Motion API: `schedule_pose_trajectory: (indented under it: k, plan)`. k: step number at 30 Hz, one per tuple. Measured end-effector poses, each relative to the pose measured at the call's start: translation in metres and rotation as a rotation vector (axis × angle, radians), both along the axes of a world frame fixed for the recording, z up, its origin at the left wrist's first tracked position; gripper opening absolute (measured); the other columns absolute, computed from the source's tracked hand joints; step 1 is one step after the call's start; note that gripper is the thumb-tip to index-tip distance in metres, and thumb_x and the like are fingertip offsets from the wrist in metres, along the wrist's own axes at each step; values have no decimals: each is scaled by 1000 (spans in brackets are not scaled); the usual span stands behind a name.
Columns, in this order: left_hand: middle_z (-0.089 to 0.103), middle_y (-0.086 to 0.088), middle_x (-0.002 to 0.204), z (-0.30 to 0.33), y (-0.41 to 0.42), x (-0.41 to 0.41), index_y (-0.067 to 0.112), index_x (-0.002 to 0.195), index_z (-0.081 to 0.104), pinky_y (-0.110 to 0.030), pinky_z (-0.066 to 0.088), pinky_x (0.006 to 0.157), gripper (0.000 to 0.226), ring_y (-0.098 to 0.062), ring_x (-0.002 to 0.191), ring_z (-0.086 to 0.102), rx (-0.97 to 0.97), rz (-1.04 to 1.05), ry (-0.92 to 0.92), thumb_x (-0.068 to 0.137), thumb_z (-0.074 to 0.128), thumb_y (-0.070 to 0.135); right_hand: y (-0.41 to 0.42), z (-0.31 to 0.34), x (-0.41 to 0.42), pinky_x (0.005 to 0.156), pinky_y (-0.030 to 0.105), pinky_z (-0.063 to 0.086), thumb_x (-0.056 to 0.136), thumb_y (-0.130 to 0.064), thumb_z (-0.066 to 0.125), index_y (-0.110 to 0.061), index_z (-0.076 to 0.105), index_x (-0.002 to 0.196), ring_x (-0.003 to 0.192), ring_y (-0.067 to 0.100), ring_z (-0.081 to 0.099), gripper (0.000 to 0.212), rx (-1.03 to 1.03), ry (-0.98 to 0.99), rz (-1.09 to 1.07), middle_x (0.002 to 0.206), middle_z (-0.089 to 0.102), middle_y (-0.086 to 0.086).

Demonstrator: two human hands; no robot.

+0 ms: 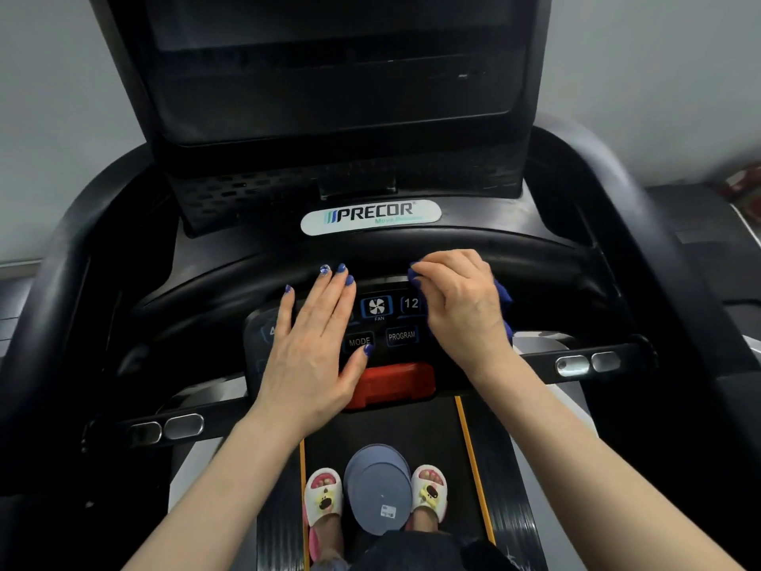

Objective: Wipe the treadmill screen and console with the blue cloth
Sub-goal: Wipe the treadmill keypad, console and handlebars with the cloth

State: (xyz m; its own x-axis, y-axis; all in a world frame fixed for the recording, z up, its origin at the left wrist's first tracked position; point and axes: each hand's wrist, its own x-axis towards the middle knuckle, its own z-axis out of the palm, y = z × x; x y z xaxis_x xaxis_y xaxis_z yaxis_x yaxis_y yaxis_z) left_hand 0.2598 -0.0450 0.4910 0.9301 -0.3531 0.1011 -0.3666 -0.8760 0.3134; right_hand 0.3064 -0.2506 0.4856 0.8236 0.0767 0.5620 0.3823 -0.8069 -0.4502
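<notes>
Right hand (461,311): centre-right of frame, fingers curled down, clamped on the cloth (504,300) and pressing it to the keypad's right end.
Left hand (315,335): centre-left, flat, fingers straight and together, palm down on the keypad's left half; holds nothing. Glossy blue nails.
Cloth: blue, soft, bunched; mostly hidden under the right hand, bits poke out at fingertips and at the hand's right side.
Keypad (383,323): centre, glossy black panel w/ blue-outlined keys; FAN icon, "12", MODE, PROGRAM readable between the hands.
Stop button (393,385): red, blocky plastic, just below the keypad, touching the left thumb's base area.
Screen (329,63): top centre, big dark rectangle, off, faint reflections; tilted back.
Console (247,191): matte black plastic, perforated grille under the screen, white oval PRECOR badge (370,216).
Bar (535,257): curved, smooth black, arcs above the hands.
Grip sensors (587,363): shiny metal ovals, lower left and mid right.
Belt (486,508): bottom centre, ribbed black, orange edge lines.
Disc (376,494): grey-blue, round, flat, between two feet in white slippers (323,494).
</notes>
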Motion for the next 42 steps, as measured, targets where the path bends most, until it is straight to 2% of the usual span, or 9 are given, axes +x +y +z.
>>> schedule_pose_trajectory:
  k: [6,13,17,20,26,30,36,39,42]
  plan:
    - [11,0,167,0,4,0,13,159,18,-39,-9,124,76,-12,154,0,-19,-19,-1,93,41,45,-6,-1,-4,89,30,36,89,-24,60,-12,74,102,97,19,57,23,-64,43,44,103,70,-1]
    - [12,0,167,-1,5,1,12,158,20,-38,-10,124,76,-12,154,0,-23,-22,-6,92,42,44,30,2,0,87,28,36,86,-10,63,-9,74,99,94,23,60,17,-49,64,66,99,70,1]
    - [11,0,167,0,6,1,13,159,18,-38,-9,124,76,-11,154,-2,-24,-41,1,93,40,45,8,4,0,86,30,35,88,-16,55,-10,75,99,94,25,61,24,-73,71,40,98,71,1]
    - [10,0,168,-1,6,1,14,159,17,-38,-11,123,77,-11,154,-3,-20,-35,-3,93,40,46,15,8,1,84,32,36,83,-10,58,-9,76,96,93,27,61,21,-62,109,-7,96,71,1]
    - [10,-1,167,0,9,2,13,159,18,-36,-13,123,78,-11,154,-4,-8,-53,3,92,42,46,30,15,0,86,36,41,83,-4,61,-9,75,101,99,26,60,24,-120,159,108,101,70,2]
    - [6,1,168,2,11,2,14,159,16,-36,-13,122,78,-9,153,-7,-9,-78,5,92,37,49,10,8,-5,82,41,44,84,-7,58,-10,76,99,97,28,60,24,-67,134,-21,100,70,2]
    - [-3,3,168,2,17,3,15,159,9,-34,-18,120,80,-7,152,-15,-3,-117,1,92,32,51,0,-3,-16,83,28,36,84,-2,64,-10,75,96,96,25,58,18,-2,66,-216,98,70,1]
    - [-8,3,167,6,20,4,14,160,6,-35,-17,120,79,-8,151,-17,1,-153,11,96,40,47,-6,-3,-22,81,41,49,82,0,64,-7,76,93,91,32,61,18,51,45,-322,95,71,5]
    - [-14,3,166,8,23,4,15,160,0,-35,-18,120,81,-8,150,-21,16,-176,36,100,46,44,-10,3,-21,79,46,52,80,2,68,-5,77,92,88,34,59,17,58,111,-372,94,70,8]
